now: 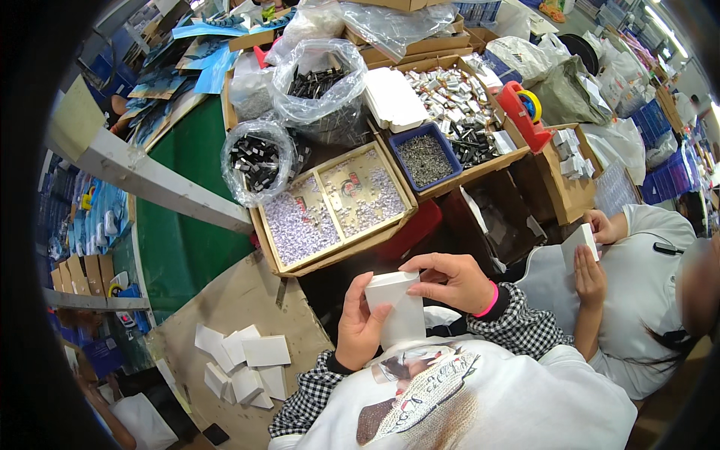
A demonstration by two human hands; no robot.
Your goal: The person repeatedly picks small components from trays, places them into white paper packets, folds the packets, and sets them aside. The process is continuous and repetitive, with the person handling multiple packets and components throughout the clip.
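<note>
Close to my chest I hold a small white cardboard box (403,316) upright. My left hand (361,322) is wrapped round its left side, with the thumb across the front. At the box's upper right, the bent thumb and index finger of my right hand (454,282) pinch at the top edge. A pink band circles my right wrist. On the brown board to my left lies a loose pile of similar white boxes (266,351).
Ahead stands a divided wooden tray (319,171) of tiny pale parts. Beyond it are plastic bags of black parts (259,161), a blue bin (456,174) of small metal pieces and a carton (517,156) of white parts. A co-worker (637,247) at my right holds another white box.
</note>
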